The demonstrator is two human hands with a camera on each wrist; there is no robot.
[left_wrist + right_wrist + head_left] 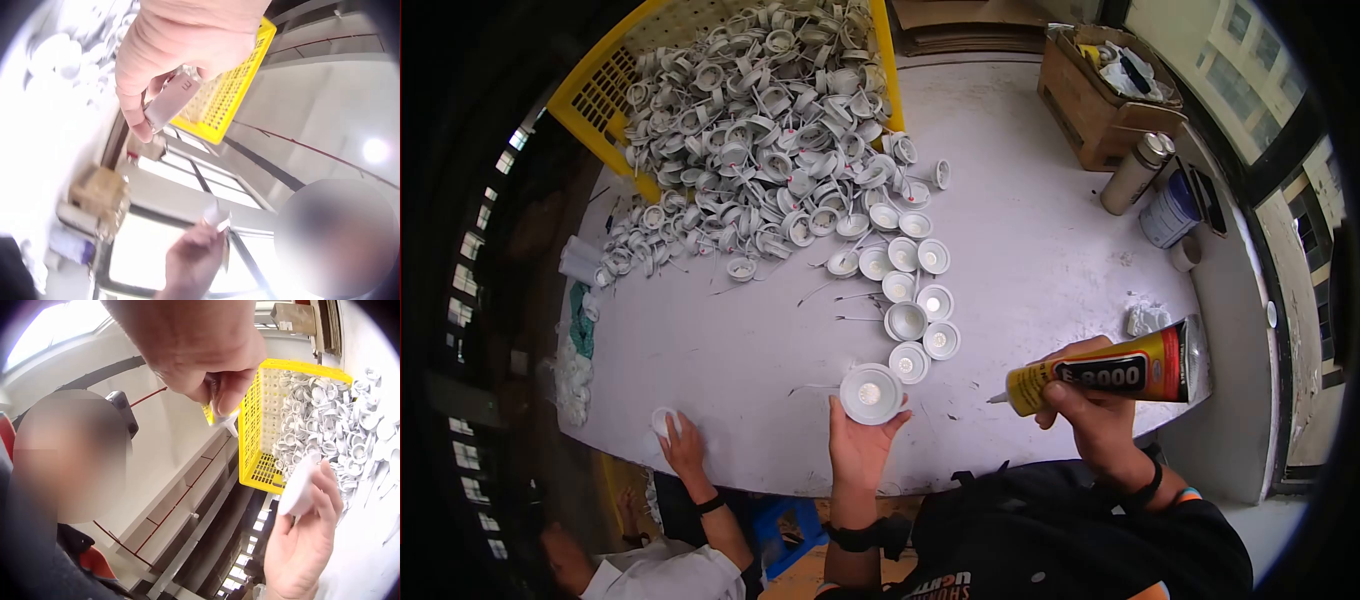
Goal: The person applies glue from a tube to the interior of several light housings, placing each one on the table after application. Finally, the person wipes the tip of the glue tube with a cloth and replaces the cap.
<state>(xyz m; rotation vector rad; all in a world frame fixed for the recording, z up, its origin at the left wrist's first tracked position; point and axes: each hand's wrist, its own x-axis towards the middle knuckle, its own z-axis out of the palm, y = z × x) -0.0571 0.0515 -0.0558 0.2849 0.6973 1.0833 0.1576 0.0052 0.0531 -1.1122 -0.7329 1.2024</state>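
My left hand [862, 435] holds a round white lamp housing [871, 393] by its rim above the table's near edge, its open face turned up. The wrist view shows the same housing [172, 100] pinched between thumb and fingers of that hand [181, 47]. My right hand [1095, 400] grips a yellow and black glue tube [1100, 374] lying sideways, nozzle [998, 398] pointing left toward the housing, a short way off it. In the right wrist view the nozzle [228, 424] sticks out below my fingers and the housing [299, 485] is lower right.
A row of finished housings [915, 300] runs up the white table [1040, 260] to a big heap [770, 130] spilling from a yellow crate [615, 75]. Cardboard box [1100, 90], a can and a bottle stand far right. Another person's hand [680, 440] rests at the near left edge.
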